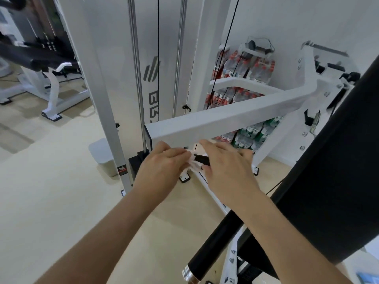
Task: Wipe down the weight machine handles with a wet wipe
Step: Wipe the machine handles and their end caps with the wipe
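The weight machine [106, 78] stands upright in white, with guide rods and a black cable running down its tall column. A long black pad [338, 160] slants across the right side. A white square beam [235, 117] reaches from the right frame toward the column, and its free end stops just above the hands. Packs of bottled water [248, 68] are stacked by the wall behind, on the pale floor [51, 171].

Both forearms rise from the bottom edge and converge beneath the beam's free end. The left hand [164, 167] is turned palm down with its fingers curled inward, pinching the wet wipe [193, 162]. The right hand [225, 169] lies palm down with its fingers stretched forward, the index tip touching the beam's underside. Its thumb is beside the wipe, but motion blur hides whether it grips anything, so I cannot tell.

The short black handle [203, 159] shows between the two hands just under the beam. The crumpled white wipe is pressed against the handle's left end.
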Tool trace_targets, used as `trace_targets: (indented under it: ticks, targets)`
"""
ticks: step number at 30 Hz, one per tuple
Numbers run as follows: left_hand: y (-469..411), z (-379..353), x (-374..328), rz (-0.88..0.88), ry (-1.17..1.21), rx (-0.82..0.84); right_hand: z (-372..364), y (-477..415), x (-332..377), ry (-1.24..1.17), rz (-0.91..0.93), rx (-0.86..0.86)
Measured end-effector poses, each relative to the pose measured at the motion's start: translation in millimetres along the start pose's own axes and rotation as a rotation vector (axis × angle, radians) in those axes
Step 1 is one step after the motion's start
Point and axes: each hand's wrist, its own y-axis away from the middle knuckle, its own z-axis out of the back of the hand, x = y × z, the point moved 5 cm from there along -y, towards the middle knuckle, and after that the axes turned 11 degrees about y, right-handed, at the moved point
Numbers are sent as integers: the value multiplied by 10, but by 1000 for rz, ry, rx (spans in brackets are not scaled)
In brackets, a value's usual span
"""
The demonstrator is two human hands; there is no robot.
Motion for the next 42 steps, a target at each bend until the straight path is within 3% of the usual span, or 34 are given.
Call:
trace_targets:
  ticks: [5,12,15,19,27,29,35,39,42]
  targets:
    - [-76,81,120,157,205,26,27,230,-227,5,-76,51]
    - [-292,104,85,245,162,278,32,264,-249,-2,-111,42]
    - [-155,63,-35,152,60,325,40,203,-251,64,-109,75]
    - [-206,16,-36,157,7,336,-11,128,-258,97,-99,113]
    - [-525,-100,32,-13,-154,657,-18,0,-328,-23,-50,192]
    - [-462,-107,26,-2,-145,575,-8,4,-334,-41,-53,210]
    - [-40,-128,56,-18,-118,116,-14,56,-302,2,-97,195]
    - [111,-162,8,-38,-176,-23,10,150,-225,61,-151,151]
    - [49,-166,51,-16,-189,35,57,206,-246,128,-181,123]
